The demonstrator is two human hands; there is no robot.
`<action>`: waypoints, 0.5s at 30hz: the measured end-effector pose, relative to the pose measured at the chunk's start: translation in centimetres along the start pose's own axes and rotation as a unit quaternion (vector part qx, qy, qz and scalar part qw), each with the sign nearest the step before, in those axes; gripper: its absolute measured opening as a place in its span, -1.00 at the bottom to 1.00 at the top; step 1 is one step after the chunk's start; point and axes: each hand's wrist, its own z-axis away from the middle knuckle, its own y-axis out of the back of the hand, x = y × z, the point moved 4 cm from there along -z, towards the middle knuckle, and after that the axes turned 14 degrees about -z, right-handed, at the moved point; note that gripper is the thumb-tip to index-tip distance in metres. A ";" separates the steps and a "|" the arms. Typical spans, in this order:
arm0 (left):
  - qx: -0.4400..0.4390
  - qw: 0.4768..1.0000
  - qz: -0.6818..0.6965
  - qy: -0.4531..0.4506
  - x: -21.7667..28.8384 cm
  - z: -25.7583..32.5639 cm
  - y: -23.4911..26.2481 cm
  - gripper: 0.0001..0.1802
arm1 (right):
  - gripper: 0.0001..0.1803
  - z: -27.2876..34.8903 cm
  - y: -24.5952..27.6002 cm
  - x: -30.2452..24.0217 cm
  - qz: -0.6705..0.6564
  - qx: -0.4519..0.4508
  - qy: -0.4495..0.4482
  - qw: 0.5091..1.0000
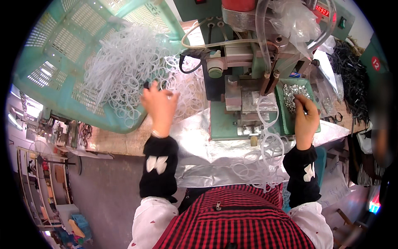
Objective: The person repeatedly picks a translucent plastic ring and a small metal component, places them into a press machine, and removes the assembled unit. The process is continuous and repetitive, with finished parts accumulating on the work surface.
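Observation:
My left hand (159,107) is over the right edge of a heap of clear, soft-looking plastic ring pieces (124,62). Its fingers are apart and a little smeared, and nothing shows between them. My right hand (306,122) reaches into a small green tray (286,120) of tiny silvery metal parts (293,92). Thumb and forefinger are pinched together among the parts; whatever they hold is too small to make out. Between the hands, a clear strip with two large rings (271,145) hangs from the front of the bench press (248,101).
A big green perforated basket (54,83) holds the heap at left, and more rings (190,91) lie beside it. Silvery foil (199,166) covers the bench's front edge, with loose rings (248,170) on it. Black strips (350,79) are piled far right. A hose (224,42) crosses the press.

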 end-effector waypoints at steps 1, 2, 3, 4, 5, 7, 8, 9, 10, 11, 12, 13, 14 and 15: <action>-0.045 0.998 0.019 0.026 0.4 1.1 -3.0 -0.85 | -0.83 0.5 0.3 0.8 0.020 0.001 -0.006 1.000; -0.089 0.994 0.035 0.053 0.3 1.6 -4.8 -0.86 | -0.83 0.8 0.7 1.5 0.036 0.001 -0.013 0.999; -0.081 0.993 0.071 0.052 -0.1 1.4 -4.8 -0.85 | -0.84 1.5 1.6 1.9 0.037 0.012 -0.008 0.999; -0.077 0.990 0.105 0.054 -0.9 1.6 -4.7 -0.84 | -0.84 2.1 2.5 2.6 0.018 0.010 -0.028 0.999; -0.078 0.985 0.139 0.058 -1.7 2.4 -4.4 -0.84 | -0.83 2.6 3.4 2.0 0.009 0.018 -0.040 0.999; -0.106 0.946 0.264 0.154 -3.2 1.9 -2.9 -0.81 | -0.83 4.0 7.1 2.6 0.067 0.048 -0.016 0.996; -0.069 0.958 0.229 0.160 -5.8 1.8 -3.3 -0.78 | -0.83 4.5 8.4 2.8 0.072 0.065 -0.020 0.995; -0.034 0.966 0.196 0.162 -9.2 1.9 -4.7 -0.74 | -0.83 5.0 9.2 2.8 0.072 0.074 -0.042 0.994; -0.058 0.960 0.185 0.203 -12.9 2.1 -6.8 -0.71 | -0.83 5.5 10.0 2.8 0.071 0.084 -0.065 0.992; -0.055 0.967 0.141 0.204 -15.5 2.3 -8.3 -0.73 | -0.83 5.8 10.7 2.7 0.069 0.094 -0.087 0.989; -0.053 0.973 0.098 0.204 -18.0 2.4 -9.7 -0.75 | -0.83 5.6 10.4 2.1 0.042 0.071 -0.081 0.993; -0.081 0.986 0.009 0.147 -20.6 3.0 -12.2 -0.78 | -0.83 4.9 9.1 0.8 0.015 0.047 -0.075 0.996; -0.097 0.988 -0.080 0.086 -23.2 3.6 -14.7 -0.78 | -0.83 4.2 7.7 -0.6 -0.011 0.028 -0.067 0.997; -0.153 0.979 -0.127 0.053 -24.2 4.2 -17.3 -0.77 | -0.83 3.1 6.0 -2.3 -0.051 -0.008 -0.068 0.996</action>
